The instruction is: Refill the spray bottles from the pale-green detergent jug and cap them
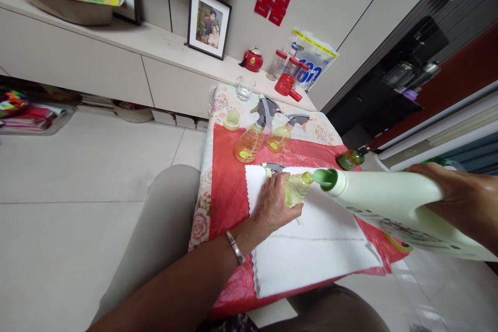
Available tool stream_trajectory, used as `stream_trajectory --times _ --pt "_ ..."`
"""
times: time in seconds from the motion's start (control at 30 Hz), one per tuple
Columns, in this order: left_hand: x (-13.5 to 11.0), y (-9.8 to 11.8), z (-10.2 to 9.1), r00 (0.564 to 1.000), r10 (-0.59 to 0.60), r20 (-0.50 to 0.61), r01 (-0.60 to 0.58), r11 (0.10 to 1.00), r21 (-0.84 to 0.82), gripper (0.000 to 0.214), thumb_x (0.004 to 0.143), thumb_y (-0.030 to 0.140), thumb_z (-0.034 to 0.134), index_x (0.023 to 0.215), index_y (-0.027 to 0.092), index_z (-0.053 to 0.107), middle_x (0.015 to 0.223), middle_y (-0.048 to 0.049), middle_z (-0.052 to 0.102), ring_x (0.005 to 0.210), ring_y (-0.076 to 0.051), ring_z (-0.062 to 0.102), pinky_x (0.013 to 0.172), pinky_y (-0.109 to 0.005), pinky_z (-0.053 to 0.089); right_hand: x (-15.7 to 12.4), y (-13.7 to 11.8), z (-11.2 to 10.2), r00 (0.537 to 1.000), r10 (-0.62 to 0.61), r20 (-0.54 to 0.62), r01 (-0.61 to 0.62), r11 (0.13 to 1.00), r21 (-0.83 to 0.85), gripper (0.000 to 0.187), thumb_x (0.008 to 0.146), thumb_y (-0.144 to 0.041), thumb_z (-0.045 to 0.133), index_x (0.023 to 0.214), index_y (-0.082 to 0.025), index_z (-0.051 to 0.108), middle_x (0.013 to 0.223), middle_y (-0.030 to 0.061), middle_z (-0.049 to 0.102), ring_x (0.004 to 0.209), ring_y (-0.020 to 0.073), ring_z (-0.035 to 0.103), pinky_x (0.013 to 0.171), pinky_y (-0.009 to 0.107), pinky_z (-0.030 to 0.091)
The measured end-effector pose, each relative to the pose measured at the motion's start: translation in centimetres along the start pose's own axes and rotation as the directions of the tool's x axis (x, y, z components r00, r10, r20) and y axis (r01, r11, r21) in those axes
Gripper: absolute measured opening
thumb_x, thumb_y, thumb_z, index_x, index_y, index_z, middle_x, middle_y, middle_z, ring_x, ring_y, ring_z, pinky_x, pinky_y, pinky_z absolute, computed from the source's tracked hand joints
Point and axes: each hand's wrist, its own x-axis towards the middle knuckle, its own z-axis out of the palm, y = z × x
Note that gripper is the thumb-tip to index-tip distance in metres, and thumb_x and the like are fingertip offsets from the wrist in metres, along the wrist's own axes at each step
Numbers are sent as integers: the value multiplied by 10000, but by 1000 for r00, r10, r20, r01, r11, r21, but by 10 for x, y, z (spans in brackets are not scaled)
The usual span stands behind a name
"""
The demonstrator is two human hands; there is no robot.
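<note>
My left hand (275, 202) is wrapped round a small clear bottle (298, 188) of yellow-green liquid standing on a white cloth (311, 244). My right hand (462, 202) grips a large pale green jug (389, 205), tilted so its green spout (326, 178) sits right beside the small bottle's open neck. A grey spray head (274, 167) lies on the cloth just behind the small bottle.
Two spray bottles (252, 137) (282, 135) with amber liquid, a pale cap (232, 120) and a glass (244, 88) stand further back on the small table with its red cover (227, 176). A dark green bottle (351, 158) lies at its right edge. My knee (163, 212) is left of the table.
</note>
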Motion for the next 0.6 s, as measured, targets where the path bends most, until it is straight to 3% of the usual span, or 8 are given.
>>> stream_trajectory --times 0.6 --pt "1 0 -1 1000 -11 7 11 1000 -1 719 638 225 771 1260 217 410 1178 -107 573 1128 -326 577 990 -524 508 2 0 -3 1000 3 26 -3 1000 24 482 616 -540 499 1062 -467 663 755 -31 640 588 211 568 504 277 348"
